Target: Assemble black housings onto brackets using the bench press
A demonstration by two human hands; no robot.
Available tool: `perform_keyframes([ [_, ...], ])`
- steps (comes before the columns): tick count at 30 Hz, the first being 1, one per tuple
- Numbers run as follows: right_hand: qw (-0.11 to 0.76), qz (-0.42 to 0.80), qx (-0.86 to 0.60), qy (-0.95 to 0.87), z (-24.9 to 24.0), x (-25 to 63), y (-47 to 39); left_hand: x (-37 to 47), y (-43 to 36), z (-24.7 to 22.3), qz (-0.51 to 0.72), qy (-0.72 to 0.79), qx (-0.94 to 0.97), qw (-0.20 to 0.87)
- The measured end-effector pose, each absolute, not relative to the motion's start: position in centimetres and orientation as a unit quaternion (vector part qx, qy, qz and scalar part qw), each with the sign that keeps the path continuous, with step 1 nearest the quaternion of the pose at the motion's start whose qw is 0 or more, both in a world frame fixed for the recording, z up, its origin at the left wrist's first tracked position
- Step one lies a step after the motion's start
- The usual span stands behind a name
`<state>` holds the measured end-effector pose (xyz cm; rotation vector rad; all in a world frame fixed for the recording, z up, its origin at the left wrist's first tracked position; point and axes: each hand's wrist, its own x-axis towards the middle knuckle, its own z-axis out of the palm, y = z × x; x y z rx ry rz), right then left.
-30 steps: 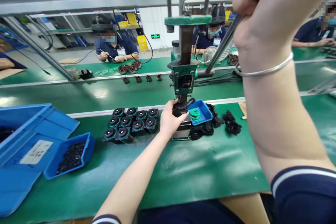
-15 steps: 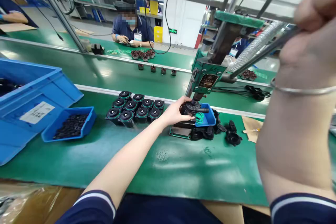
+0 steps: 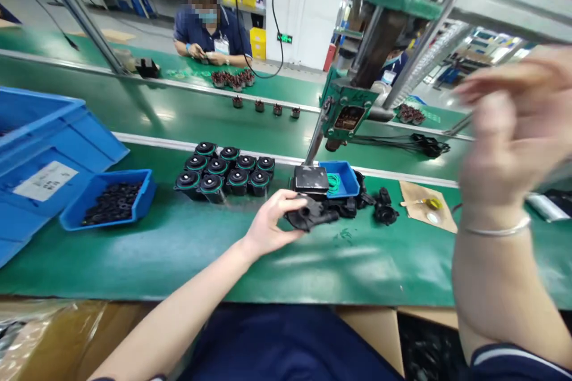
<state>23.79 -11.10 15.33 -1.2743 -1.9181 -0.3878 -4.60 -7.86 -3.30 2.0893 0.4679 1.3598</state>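
My left hand (image 3: 270, 223) grips a round black plastic housing with a side spout (image 3: 308, 212), tilted, in the air just in front of the press base (image 3: 311, 180). Above that base stands the green hand press (image 3: 348, 113), its ram raised with nothing under it. My right hand (image 3: 513, 119), smeared by motion, is raised at the right near the press lever (image 3: 460, 125). Its fingers look stretched out and I see nothing in them. Beside the base, a small blue bin (image 3: 350, 171) holds green rings, and loose black housings (image 3: 385, 211) lie to its right.
Black assemblies with green rings (image 3: 223, 172) stand in rows left of the press. A blue tray of small black parts (image 3: 147, 190) and a large blue crate (image 3: 96, 140) are further left. Brown paper (image 3: 409, 193) lies right. A co-worker (image 3: 210, 30) sits across the bench.
My left hand has drawn the black housing off the press base, down toward me. The ram has risen. My right hand has come off the lever and lowered. The view has shifted slightly.
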Motion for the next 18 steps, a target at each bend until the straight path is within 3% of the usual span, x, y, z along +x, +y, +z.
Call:
perform_keyframes([
  [1,0.389,-0.149,-0.519,-0.746,13.4,22.8,-12.7,-4.8,-8.8,-4.4,0.509,0.193,0.782,0.303],
  [5,0.194,-0.019,-0.518,-0.833,4.6,19.1,-18.1,-1.6,-12.4,-8.4,0.397,0.195,0.82,0.365],
  [7,0.142,-0.037,-0.52,-0.841,0.5,17.9,-20.2,1.3,-14.1,-10.0,0.355,0.201,0.818,0.405],
  [13,0.165,-0.108,-0.598,-0.777,-5.2,20.2,-24.2,6.0,-16.0,-12.2,0.33,0.18,0.8,0.468],
  [18,0.148,-0.168,-0.658,-0.719,-5.9,29.4,-25.4,0.9,-12.8,-8.6,0.434,0.158,0.83,0.313],
])
